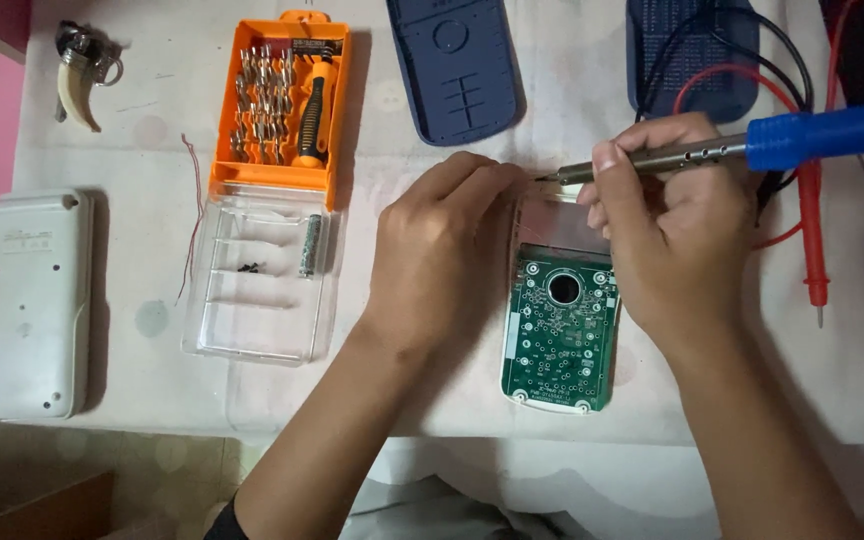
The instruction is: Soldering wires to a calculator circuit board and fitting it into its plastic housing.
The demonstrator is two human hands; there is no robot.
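Observation:
A green circuit board [559, 335] in a white frame lies on the table before me, with a clear screen part at its top. My right hand [664, 240] grips a blue-handled soldering iron [752, 145], its metal tip pointing left at the board's top left corner. My left hand [442, 250] rests at the board's left edge, fingertips pinched close to the iron's tip; what they pinch is too small to tell.
An orange screwdriver bit case [280, 100] with its clear lid [257, 275] open sits at left. A white device back [32, 300] lies far left, a claw keychain [77, 75] above it. Two dark blue covers [457, 65] and red and black probe leads [812, 230] lie behind.

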